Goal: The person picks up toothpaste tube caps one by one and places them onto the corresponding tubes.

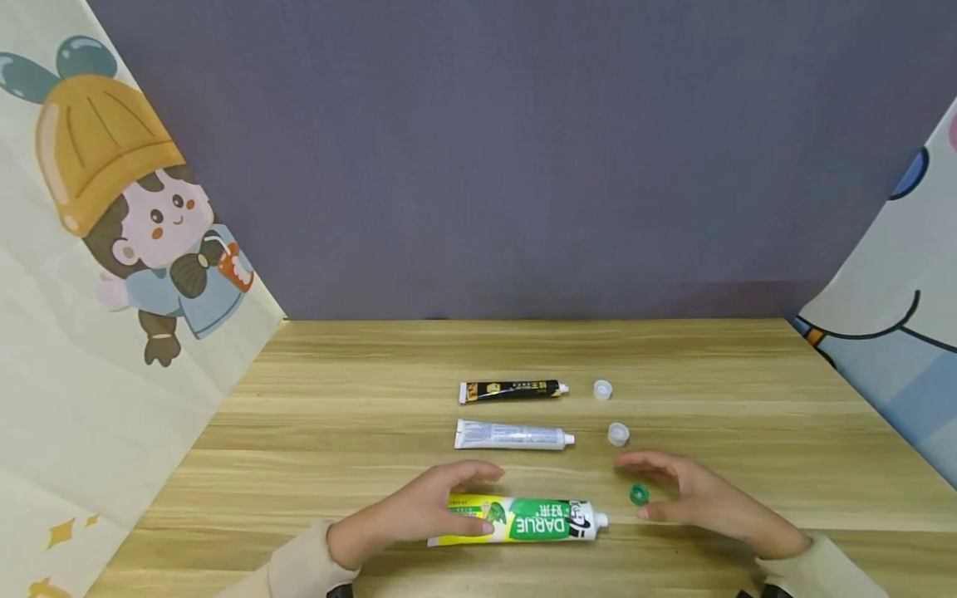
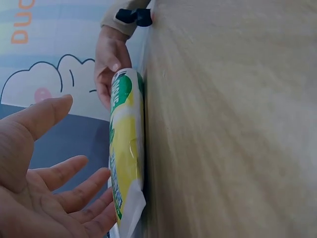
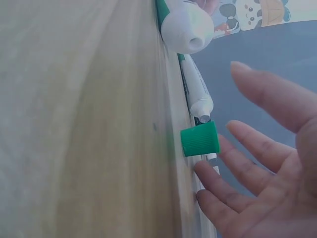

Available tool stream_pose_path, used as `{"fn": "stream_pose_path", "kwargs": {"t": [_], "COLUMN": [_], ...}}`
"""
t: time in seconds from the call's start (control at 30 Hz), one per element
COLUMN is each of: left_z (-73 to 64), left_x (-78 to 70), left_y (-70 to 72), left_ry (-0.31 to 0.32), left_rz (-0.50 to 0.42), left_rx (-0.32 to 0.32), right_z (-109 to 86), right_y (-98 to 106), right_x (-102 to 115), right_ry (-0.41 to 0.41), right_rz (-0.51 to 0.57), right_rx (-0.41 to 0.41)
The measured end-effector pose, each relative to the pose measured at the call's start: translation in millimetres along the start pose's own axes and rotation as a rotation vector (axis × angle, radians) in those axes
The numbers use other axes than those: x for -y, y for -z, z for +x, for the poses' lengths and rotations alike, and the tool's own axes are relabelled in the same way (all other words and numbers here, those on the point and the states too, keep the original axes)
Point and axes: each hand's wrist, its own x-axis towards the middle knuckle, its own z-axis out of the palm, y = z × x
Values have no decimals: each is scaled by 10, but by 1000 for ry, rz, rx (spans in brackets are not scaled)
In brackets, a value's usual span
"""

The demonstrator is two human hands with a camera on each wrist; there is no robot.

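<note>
A green and yellow toothpaste tube [image 1: 542,521] lies on the table, its bare white nozzle pointing right. Over its yellow end is my left hand [image 1: 441,502], thumb and fingers spread apart around the tube without gripping it; the left wrist view shows that hand [image 2: 54,188] beside the crimped end. To the right, a green cap [image 1: 639,495] stands on the table between the thumb and fingers of my right hand [image 1: 688,494]. In the right wrist view the ribbed green cap [image 3: 200,139] sits in front of those spread, relaxed fingers.
Farther back lie a white tube [image 1: 512,435] and a smaller black tube [image 1: 516,390], both uncapped with nozzles to the right. Beside them sit one white cap [image 1: 618,433] and another white cap [image 1: 602,389]. A grey panel [image 1: 523,166] rises behind the wooden table [image 1: 336,374].
</note>
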Motion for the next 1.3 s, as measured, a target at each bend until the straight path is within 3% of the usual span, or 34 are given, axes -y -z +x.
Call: {"fn": "stream_pose_path", "kwargs": {"t": [0.6, 1.3], "left_z": [97, 146], "left_x": [32, 33], "left_y": [-61, -95], "left_ry": [9, 47], "left_rz": [30, 97], "left_rx": [10, 29], "right_z": [55, 101], "right_y": [9, -43], "right_x": [-49, -37], "right_ry": [49, -54], "right_rz": [-87, -92], "right_rx": [28, 24]}}
